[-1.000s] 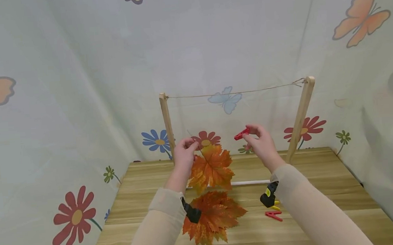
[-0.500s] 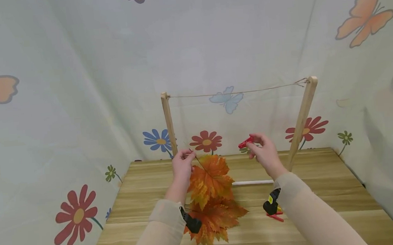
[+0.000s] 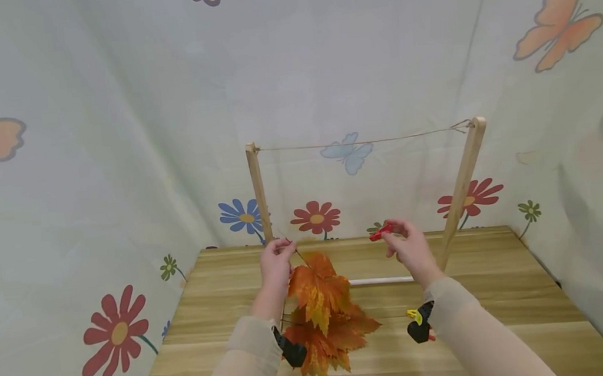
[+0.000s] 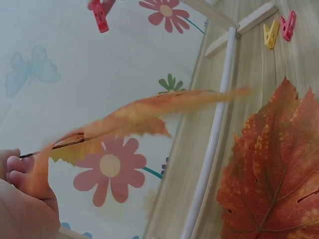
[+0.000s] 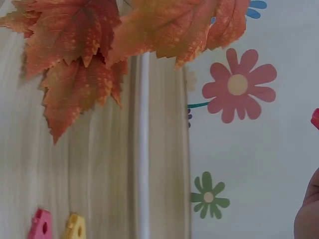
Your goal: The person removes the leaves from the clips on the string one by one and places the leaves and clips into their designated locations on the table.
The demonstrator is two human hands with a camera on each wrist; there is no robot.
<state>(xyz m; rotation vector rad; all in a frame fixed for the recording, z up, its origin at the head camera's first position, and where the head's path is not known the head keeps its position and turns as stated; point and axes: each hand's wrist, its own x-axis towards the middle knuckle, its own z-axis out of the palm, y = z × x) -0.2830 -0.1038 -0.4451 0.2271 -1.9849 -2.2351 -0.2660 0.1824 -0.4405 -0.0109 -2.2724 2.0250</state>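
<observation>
My left hand [image 3: 276,265] pinches the thin stem of an orange maple leaf [image 3: 320,287], which hangs down to the right of the fingers. Below it a pile of similar maple leaves [image 3: 345,332] lies on the table, partly hidden by the held leaf. In the left wrist view the held leaf [image 4: 129,119] shows nearly edge-on. Between thumb and fingers, my right hand [image 3: 411,247] holds a red clothespin [image 3: 381,232] out to the left. Only a corner of that clothespin [image 5: 316,118] shows in the right wrist view.
A string [image 3: 351,143] runs between two wooden posts [image 3: 463,181] of a frame, above and beyond both hands. A white rod [image 3: 380,280] joins the frame low down. A yellow clothespin [image 4: 271,34] and a pink-red clothespin [image 4: 287,26] lie on the wooden table [image 3: 205,313].
Both hands have come lower. The held leaf has sunk with the left hand and now overlaps the pile in the head view. The red clothespin has dropped slightly with the right hand.
</observation>
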